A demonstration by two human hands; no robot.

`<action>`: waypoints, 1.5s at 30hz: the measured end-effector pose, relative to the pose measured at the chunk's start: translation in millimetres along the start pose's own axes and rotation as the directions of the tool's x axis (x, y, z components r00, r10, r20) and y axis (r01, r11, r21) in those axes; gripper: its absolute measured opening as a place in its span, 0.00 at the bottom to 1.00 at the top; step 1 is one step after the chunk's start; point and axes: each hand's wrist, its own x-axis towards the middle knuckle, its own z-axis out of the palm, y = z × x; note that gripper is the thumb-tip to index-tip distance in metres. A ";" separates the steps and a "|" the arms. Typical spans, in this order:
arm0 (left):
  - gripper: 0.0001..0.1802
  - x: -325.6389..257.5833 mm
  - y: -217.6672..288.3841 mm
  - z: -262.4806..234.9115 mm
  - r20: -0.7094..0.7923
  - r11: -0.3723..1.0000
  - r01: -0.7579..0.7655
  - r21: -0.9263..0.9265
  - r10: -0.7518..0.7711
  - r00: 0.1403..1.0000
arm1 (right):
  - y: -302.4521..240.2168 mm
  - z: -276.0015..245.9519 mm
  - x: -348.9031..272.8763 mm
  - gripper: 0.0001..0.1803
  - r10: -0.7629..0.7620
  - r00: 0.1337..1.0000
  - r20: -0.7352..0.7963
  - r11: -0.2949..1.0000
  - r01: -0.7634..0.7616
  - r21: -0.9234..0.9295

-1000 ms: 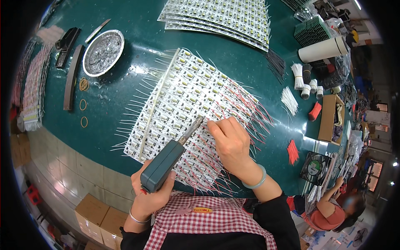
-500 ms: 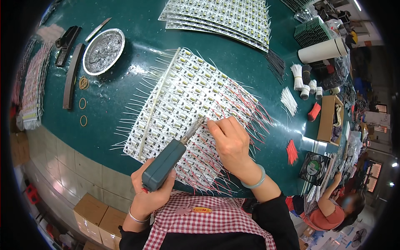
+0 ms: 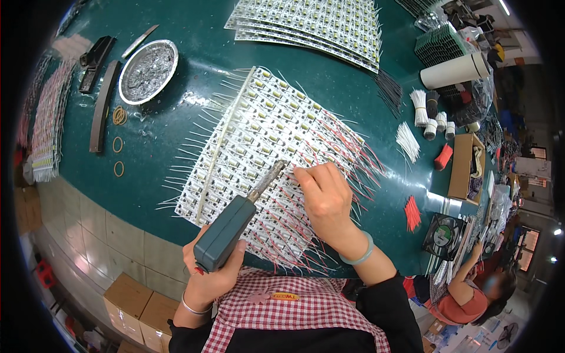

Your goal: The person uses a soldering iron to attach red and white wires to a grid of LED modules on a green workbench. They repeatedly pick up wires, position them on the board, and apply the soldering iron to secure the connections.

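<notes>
A white sheet of small circuit boards [image 3: 241, 141] lies in front of me, dotted with yellow and black parts. Pale wires fringe its left edge and red wires [image 3: 347, 150] its right part. My left hand [image 3: 215, 285] is wrapped round the dark green handle of a soldering gun [image 3: 225, 232]. The gun's metal tip points up and right, over the middle of the sheet. Just right of that tip is my right hand [image 3: 326, 203], thumb and forefinger pinched on what looks like a red wire, mostly hidden by the fingertips.
A round bowl of grey solder scraps [image 3: 149, 72] stands at the upper left, beside rubber bands [image 3: 119, 115] and a dark bar [image 3: 104, 107]. More board sheets [image 3: 312, 32] are stacked at the far side. Wire bundles [image 3: 407, 141], a carton [image 3: 466, 167] and a fan [image 3: 445, 236] line the right; a co-worker [image 3: 462, 294] sits beyond.
The soldering gun and my left hand have shifted slightly left, and the tip has moved up and left, farther from my right fingertips. My right hand has barely moved.
</notes>
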 end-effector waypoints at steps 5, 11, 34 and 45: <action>0.11 -2.7 -1.7 -1.1 -0.015 1.000 -0.022 0.011 0.022 1.000 | -0.4 2.8 -2.8 0.14 0.001 0.999 -0.033 1.000 -0.001 0.000; 0.11 -0.1 2.2 2.6 -0.010 0.998 0.004 -0.056 -0.005 1.000 | -2.1 0.8 -2.6 0.15 -0.007 1.000 -0.005 1.000 0.007 -0.021; 0.12 0.8 -2.1 3.0 -0.011 0.999 -0.049 -0.013 0.049 0.999 | -2.8 3.8 -4.3 0.15 -0.001 0.999 -0.033 1.000 0.000 -0.017; 0.13 -8.8 -5.6 3.1 -0.061 0.996 0.029 -0.086 -0.034 0.998 | -3.8 2.3 -3.4 0.14 0.001 0.998 -0.064 0.999 -0.003 -0.037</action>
